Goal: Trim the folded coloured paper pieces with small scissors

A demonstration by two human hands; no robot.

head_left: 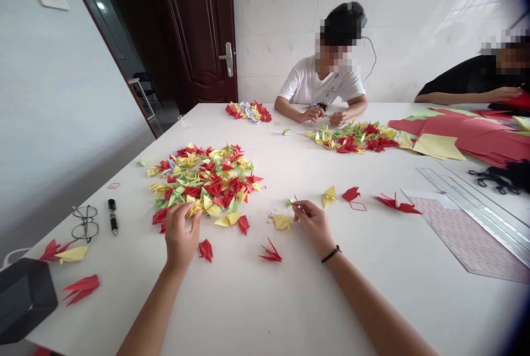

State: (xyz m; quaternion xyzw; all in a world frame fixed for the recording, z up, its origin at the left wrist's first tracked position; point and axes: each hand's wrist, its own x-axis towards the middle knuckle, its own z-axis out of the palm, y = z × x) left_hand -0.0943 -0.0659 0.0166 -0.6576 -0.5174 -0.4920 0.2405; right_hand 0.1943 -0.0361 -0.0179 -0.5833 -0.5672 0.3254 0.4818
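Note:
My left hand [180, 234] is at the near edge of a large pile of folded paper cranes [213, 185] in red, yellow, green and a little purple. Its thumb and fingers are apart, close to a yellow crane [194, 208]; contact is unclear. My right hand [314, 226], with a dark band at the wrist, pinches a thin pointed metal tool [297, 201], its tip up; the exact kind is too small to tell. Just beyond it lies a small green paper piece [290, 202], and left of it a yellow crane [282, 222]. Two red cranes, one [271, 252] spread, lie between my forearms.
Glasses [85, 222], a pen [112, 217] and a black box [27, 301] are at left. On the right are a ruler [476, 212], a patterned sheet [459, 234] and red paper [467, 135]. Across the table a person [327, 80] works beside another crane pile [360, 136]; a second person sits far right.

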